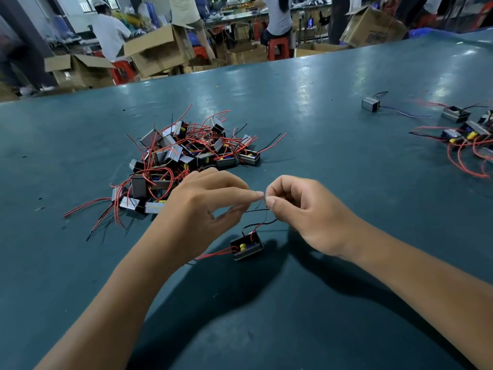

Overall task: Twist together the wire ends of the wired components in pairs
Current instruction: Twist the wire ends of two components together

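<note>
Wire ends [264, 196] are pinched between both hands, held up above the tabletop [346, 161]. Left hand [202, 206] grip: thumb and forefinger clamped together on the ends from the left. Right hand [301, 209] grip: thumb and forefinger clamped on the same ends from the right; fingertips of the two hands nearly touching. The bare tips are too small to tell whether they are twisted.

From the pinch, thin black leads [262, 222] drop down to the component [246, 247], which sits on the tabletop just below and between the hands, closer to the left wrist. It is a small open-top black box, tilted, with a yellow part and a blue part inside. A red lead [213, 254] runs out of its left side and passes under the left forearm.

Beyond the left hand: a heap of like components [186, 153], grey and black boxes tangled in red and black leads, touching nothing in the grip. Far right edge of the tabletop: a smaller group of components [464, 134], with one lone unit [370, 103] apart from it, trailing a bluish lead.

Tabletop is dark teal with a sheen. Behind it: open cardboard boxes [157, 52], red stools [278, 48], people at benches. Printing on the right-hand carton [373, 28] is not legible.
</note>
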Demonstrator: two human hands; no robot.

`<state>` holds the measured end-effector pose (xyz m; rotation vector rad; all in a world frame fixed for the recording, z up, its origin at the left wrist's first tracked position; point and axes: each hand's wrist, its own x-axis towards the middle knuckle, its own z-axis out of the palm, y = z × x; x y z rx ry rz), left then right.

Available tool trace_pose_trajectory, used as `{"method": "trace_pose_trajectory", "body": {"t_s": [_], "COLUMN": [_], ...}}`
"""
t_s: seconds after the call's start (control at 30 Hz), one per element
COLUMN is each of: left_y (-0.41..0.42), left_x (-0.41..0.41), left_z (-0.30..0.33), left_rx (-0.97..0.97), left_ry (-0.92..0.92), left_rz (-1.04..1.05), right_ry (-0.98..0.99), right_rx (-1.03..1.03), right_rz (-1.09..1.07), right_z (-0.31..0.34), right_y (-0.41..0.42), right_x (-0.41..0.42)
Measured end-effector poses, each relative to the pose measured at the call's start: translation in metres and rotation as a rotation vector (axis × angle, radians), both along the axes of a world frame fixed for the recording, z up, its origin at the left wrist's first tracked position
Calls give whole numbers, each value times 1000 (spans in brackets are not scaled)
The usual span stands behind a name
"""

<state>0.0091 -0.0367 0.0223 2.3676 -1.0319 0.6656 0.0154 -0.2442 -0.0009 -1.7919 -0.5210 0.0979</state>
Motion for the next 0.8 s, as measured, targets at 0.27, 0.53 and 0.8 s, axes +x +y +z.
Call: {"method": "trace_pose_trajectory", "body": {"t_s": [0.27, 0.53, 0.8], "left_y": [0, 3, 4], "left_x": [3, 3, 3], "left_z": [-5, -1, 0], "left_rx": [15, 99, 97], "left_ry": [-122, -183, -152], "left_rz": [-19, -44, -62], "right_ry": [64, 72, 21], "right_rx": [9, -13, -37], "right_rz": [106, 168, 134], "right_z": [3, 4, 0], "right_y": [-2, -3, 0], "right_x": [-2, -4, -4]}}
